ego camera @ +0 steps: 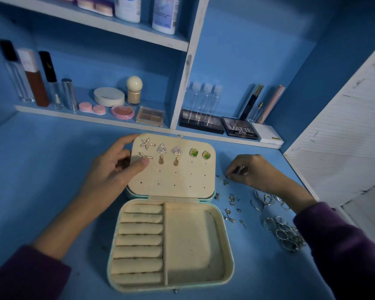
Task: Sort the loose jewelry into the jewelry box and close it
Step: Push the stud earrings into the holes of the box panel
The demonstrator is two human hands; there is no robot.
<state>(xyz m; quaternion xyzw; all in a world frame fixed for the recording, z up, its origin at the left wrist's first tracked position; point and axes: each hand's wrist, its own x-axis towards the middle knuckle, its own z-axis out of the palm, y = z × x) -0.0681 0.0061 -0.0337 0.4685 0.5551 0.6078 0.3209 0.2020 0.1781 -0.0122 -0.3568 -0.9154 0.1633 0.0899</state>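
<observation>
An open beige jewelry box [225, 256] lies on the blue tabletop, its earring panel [178, 178] propped up with several earrings pinned in it, among them a starfish [147, 144], triangles, pineapples and green squares. My left hand [113, 172] holds the panel's left edge, thumb pressed beside a second starfish earring [146, 156]. My right hand [252, 169] pinches something tiny among loose earring backs and studs [231, 204] to the right of the box. Loose hoops [264, 201] and a pile of silver rings [285, 233] lie further right. The ring rolls and the open tray hold nothing.
Low shelves behind the box carry makeup: lipsticks, a compact, a blush, eyeshadow palettes [239, 127], small clear bottles [206, 96]. A white wall panel [344, 137] closes off the right side. Bare blue tabletop lies to the left of the box.
</observation>
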